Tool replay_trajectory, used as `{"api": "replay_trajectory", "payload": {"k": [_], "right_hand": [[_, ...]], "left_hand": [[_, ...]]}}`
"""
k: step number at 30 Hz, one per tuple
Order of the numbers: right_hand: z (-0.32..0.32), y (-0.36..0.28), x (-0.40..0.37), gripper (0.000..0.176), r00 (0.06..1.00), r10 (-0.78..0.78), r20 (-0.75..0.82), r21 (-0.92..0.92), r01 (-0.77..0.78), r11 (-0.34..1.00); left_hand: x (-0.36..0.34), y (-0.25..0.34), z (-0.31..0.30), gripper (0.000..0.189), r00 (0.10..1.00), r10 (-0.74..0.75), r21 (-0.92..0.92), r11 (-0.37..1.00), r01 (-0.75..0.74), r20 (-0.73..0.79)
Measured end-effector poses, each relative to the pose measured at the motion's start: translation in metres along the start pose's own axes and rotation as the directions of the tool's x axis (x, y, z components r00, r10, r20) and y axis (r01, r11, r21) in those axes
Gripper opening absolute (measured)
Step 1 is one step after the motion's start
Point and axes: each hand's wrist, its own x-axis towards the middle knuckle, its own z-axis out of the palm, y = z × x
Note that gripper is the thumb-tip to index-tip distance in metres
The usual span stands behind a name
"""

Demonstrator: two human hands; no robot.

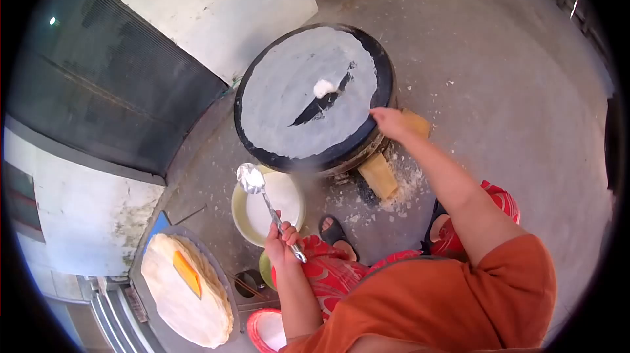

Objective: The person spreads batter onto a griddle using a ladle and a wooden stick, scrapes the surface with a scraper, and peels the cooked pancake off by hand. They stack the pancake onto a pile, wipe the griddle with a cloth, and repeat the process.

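Note:
A round black griddle [385, 77] carries a wide pale sheet of batter [282, 84]. The sheet has a long dark gap near its middle, with a white lump [324, 88] beside the gap. My left hand [283, 240] is closed around the handle of a metal ladle [251, 178], whose bowl bears white batter and is above the rim of a tub. At the griddle's near right edge is my right hand [388, 122], its fingers drawn together at the sheet's border; whatever lies between them is too small to tell.
A pale green tub [241, 216] of white batter stands below the griddle. Stacked thin flatbreads [177, 300], topped by an orange-yellow scraper [187, 274], lie at lower left. A red-rimmed bowl [254, 333] is near my left forearm. Yellow blocks [378, 176] sit by the griddle's base.

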Motion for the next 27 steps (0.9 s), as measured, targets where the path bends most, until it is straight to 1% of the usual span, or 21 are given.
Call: {"api": "replay_trajectory", "payload": {"k": [2,3,5,6,7,8,9,10,11,13,14,16,17,19,20,21,22,23,24,25,27], "right_hand": [[0.007,-0.023,-0.009,0.024,0.998,-0.045,-0.035,-0.166,0.038,0.985],[0.000,-0.029,-0.018,0.024,0.998,-0.054,-0.040,-0.180,0.046,0.983],[-0.009,-0.033,-0.013,0.024,0.995,-0.086,0.059,-0.158,0.094,0.983],[-0.010,-0.034,-0.025,0.025,1.000,-0.025,-0.009,-0.163,0.023,0.986],[-0.010,-0.019,-0.024,0.025,1.000,-0.029,-0.001,-0.175,0.028,0.984],[-0.002,0.000,-0.018,0.025,0.996,-0.005,-0.084,-0.115,-0.004,0.993],[0.004,-0.001,-0.022,0.025,0.986,0.030,-0.163,-0.047,-0.038,0.998],[0.016,-0.005,-0.028,0.025,0.988,-0.077,-0.138,0.024,0.081,0.996],[0.027,-0.009,-0.032,0.025,0.993,-0.112,-0.044,-0.052,0.110,0.993],[0.041,-0.030,-0.038,0.023,0.995,-0.099,0.028,-0.060,0.101,0.993],[0.039,-0.036,-0.041,0.023,0.995,-0.099,0.028,-0.062,0.101,0.993],[0.023,-0.058,-0.047,0.022,0.987,-0.133,0.095,-0.313,0.156,0.937],[0.008,-0.070,-0.050,0.022,0.987,-0.132,0.093,-0.312,0.155,0.937],[-0.027,-0.090,-0.059,0.022,0.981,-0.147,0.123,-0.441,0.187,0.878],[-0.036,-0.091,-0.062,0.025,0.969,-0.233,0.085,-0.533,0.242,0.811],[-0.031,-0.088,-0.066,0.025,0.969,-0.233,0.085,-0.536,0.242,0.809],[-0.021,-0.080,-0.072,0.029,0.931,-0.358,-0.064,-0.562,0.263,0.784],[-0.012,-0.075,-0.081,0.033,0.856,-0.474,-0.206,-0.590,0.278,0.758],[0.002,-0.079,-0.093,0.038,0.816,-0.546,-0.190,-0.610,0.338,0.717],[0.021,-0.076,-0.103,0.038,0.815,-0.548,-0.191,-0.610,0.339,0.716],[0.057,-0.066,-0.113,0.037,0.775,-0.631,-0.036,-0.607,0.485,0.629]], "left_hand": [[0.003,-0.004,0.006,0.030,1.000,-0.014,-0.019,1.000,0.013,-0.016],[-0.003,-0.005,0.001,0.030,1.000,-0.018,-0.032,0.999,0.018,-0.005],[0.000,-0.001,0.001,0.024,0.999,-0.042,-0.048,0.998,0.042,-0.003],[-0.009,0.004,0.002,0.024,0.999,-0.035,-0.037,0.999,0.034,-0.024],[-0.010,0.003,0.000,0.024,0.999,-0.035,-0.052,0.998,0.034,-0.026],[-0.010,0.002,-0.001,0.024,1.000,-0.012,-0.028,1.000,0.012,-0.018],[-0.011,0.003,-0.002,0.024,1.000,0.010,0.002,1.000,-0.010,-0.016],[-0.011,0.004,-0.001,0.024,1.000,0.013,-0.002,1.000,-0.013,-0.017],[-0.010,0.005,0.000,0.024,1.000,0.012,-0.011,1.000,-0.012,-0.018],[-0.012,0.006,-0.001,0.024,1.000,0.010,-0.019,1.000,-0.011,-0.025],[-0.011,0.005,-0.001,0.024,1.000,0.001,-0.022,1.000,-0.002,-0.025],[-0.011,0.006,-0.003,0.023,1.000,-0.018,-0.024,1.000,0.018,-0.011],[-0.012,0.008,-0.003,0.023,1.000,-0.019,-0.022,1.000,0.019,-0.010],[-0.015,0.008,-0.002,0.023,0.999,-0.040,-0.034,0.999,0.039,-0.010],[-0.015,0.009,-0.001,0.023,0.999,-0.043,-0.037,0.998,0.043,-0.004],[-0.016,0.010,-0.001,0.022,0.999,-0.032,-0.028,0.999,0.031,-0.015],[-0.016,0.009,-0.001,0.022,0.999,-0.021,-0.021,1.000,0.020,-0.026],[-0.015,0.008,-0.001,0.022,0.999,-0.023,-0.024,0.999,0.022,-0.023],[-0.014,0.007,-0.001,0.022,1.000,-0.021,-0.020,1.000,0.020,-0.019],[-0.012,0.007,-0.001,0.021,1.000,-0.018,-0.016,1.000,0.018,-0.014],[-0.011,0.006,-0.002,0.024,1.000,-0.027,-0.007,1.000,0.027,0.007]]}}
